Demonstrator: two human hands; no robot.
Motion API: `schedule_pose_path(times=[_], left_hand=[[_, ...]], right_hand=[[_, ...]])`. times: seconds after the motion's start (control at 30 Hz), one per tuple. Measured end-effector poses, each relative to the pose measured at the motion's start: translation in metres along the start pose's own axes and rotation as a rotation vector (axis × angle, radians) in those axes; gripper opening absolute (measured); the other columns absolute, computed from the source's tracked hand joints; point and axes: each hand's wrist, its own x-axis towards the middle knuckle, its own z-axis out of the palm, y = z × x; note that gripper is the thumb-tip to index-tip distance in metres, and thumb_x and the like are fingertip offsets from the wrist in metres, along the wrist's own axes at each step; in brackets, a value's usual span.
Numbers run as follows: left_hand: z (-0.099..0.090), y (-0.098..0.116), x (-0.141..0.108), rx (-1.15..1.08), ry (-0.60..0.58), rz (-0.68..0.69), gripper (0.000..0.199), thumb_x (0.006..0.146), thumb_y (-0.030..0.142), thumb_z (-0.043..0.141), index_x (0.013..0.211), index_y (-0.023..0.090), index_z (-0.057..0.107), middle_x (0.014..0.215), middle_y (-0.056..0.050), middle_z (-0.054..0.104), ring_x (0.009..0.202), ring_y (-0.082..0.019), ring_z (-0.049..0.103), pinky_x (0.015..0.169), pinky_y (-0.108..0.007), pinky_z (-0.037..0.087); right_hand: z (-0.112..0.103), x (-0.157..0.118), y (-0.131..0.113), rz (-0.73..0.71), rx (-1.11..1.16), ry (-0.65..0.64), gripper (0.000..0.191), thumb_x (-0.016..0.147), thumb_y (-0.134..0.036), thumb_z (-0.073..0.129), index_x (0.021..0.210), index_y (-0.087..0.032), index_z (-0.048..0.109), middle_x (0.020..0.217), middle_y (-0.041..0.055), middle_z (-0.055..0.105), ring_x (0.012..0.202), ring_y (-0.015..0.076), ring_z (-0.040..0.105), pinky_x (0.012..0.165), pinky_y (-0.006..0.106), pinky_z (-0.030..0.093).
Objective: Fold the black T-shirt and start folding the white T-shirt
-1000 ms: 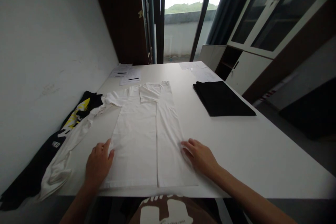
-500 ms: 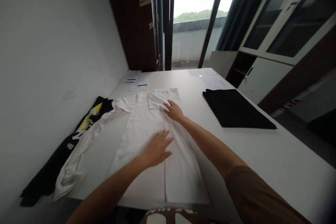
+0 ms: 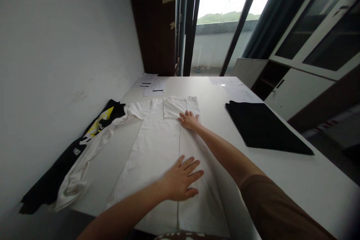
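A white long-sleeved shirt lies spread on the table, its right side folded inward so that an edge runs down the middle. The folded right sleeve lies across the upper part, while the left sleeve stretches out to the left. My left hand rests flat on the lower part of the shirt, fingers spread, over the fold edge. Farther up, my right hand lies on the shirt just below the folded sleeve, palm down with fingers apart. Neither hand holds anything.
The white table reaches toward a glass door. Along the wall lies a black garment with yellow and white print. A folded black cloth lies at the right. Paper sheets and more papers lie at the far end.
My left hand has slid toward me and to the right, with its fingers spread wider. My right hand stays near the folded sleeve. The camera view has turned slightly left.
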Motion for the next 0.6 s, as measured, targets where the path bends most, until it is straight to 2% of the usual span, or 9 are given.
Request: schedule_pose_path(times=[0.07,0.13,0.23,0.3,0.37,0.43,0.53,0.6], left_hand=[[-0.007,0.002,-0.001,-0.005,0.001,0.005,0.067,0.102,0.058,0.04,0.16,0.027,0.028,0.169,-0.009,0.018,0.155,-0.032,0.015,0.124,-0.057,0.009],[-0.015,0.003,-0.001,-0.011,0.0,0.014,0.066,0.103,0.058,0.039,0.16,0.026,0.029,0.169,-0.009,0.02,0.155,-0.031,0.016,0.124,-0.057,0.01],[-0.023,-0.001,0.0,-0.018,-0.016,0.039,0.066,0.102,0.059,0.04,0.158,0.025,0.033,0.168,-0.01,0.024,0.155,-0.032,0.018,0.124,-0.055,0.012],[-0.025,-0.005,0.002,-0.02,-0.029,0.057,0.065,0.102,0.059,0.04,0.158,0.025,0.036,0.167,-0.01,0.027,0.154,-0.032,0.021,0.124,-0.054,0.013],[-0.024,-0.008,0.004,-0.018,-0.038,0.064,0.064,0.103,0.059,0.04,0.157,0.025,0.037,0.166,-0.009,0.029,0.154,-0.031,0.022,0.124,-0.052,0.014],[-0.023,-0.011,0.005,-0.019,-0.043,0.059,0.064,0.103,0.059,0.04,0.157,0.025,0.038,0.166,-0.009,0.029,0.153,-0.032,0.023,0.123,-0.052,0.015],[-0.024,-0.016,0.005,-0.046,-0.044,0.057,0.063,0.103,0.058,0.039,0.157,0.025,0.037,0.167,-0.008,0.028,0.153,-0.031,0.023,0.123,-0.052,0.015],[-0.025,-0.02,0.004,-0.075,-0.041,0.067,0.06,0.104,0.056,0.04,0.156,0.026,0.038,0.166,-0.006,0.03,0.153,-0.029,0.024,0.124,-0.05,0.017]], right_hand=[[0.001,0.014,-0.013,-0.001,-0.004,0.005,0.062,0.101,-0.066,0.032,0.152,-0.032,0.041,0.165,0.015,0.025,0.149,0.0428,0.021,0.108,0.077,0.019],[0.003,0.027,-0.028,-0.072,-0.025,0.045,0.061,0.102,-0.061,0.036,0.153,-0.03,0.041,0.165,0.0152,0.025,0.15,0.0398,0.018,0.112,0.072,0.016],[0.004,0.044,-0.051,-0.32,-0.063,0.117,0.051,0.104,-0.052,0.038,0.148,-0.027,0.048,0.161,0.0126,0.034,0.151,0.0309,0.02,0.12,0.059,0.011],[0.004,0.055,-0.064,-0.424,-0.059,0.123,0.05,0.103,-0.053,0.041,0.144,-0.027,0.051,0.154,0.0121,0.043,0.147,0.0284,0.027,0.119,0.055,0.015],[0.004,0.065,-0.077,-0.389,-0.029,0.117,0.053,0.1,-0.058,0.045,0.142,-0.026,0.052,0.148,0.0135,0.05,0.141,0.0307,0.036,0.116,0.056,0.022],[0.005,0.076,-0.088,-0.27,0.005,0.125,0.055,0.096,-0.06,0.05,0.139,-0.024,0.054,0.142,0.0156,0.054,0.135,0.0343,0.041,0.112,0.059,0.026],[0.008,0.09,-0.104,-0.098,0.027,0.16,0.043,0.096,-0.045,0.053,0.13,-0.02,0.059,0.136,0.0187,0.057,0.128,0.0358,0.047,0.108,0.057,0.03],[0.011,0.096,-0.11,-0.055,0.011,0.195,0.033,0.096,-0.033,0.052,0.123,-0.016,0.063,0.132,0.0203,0.058,0.124,0.0349,0.049,0.106,0.052,0.032]])
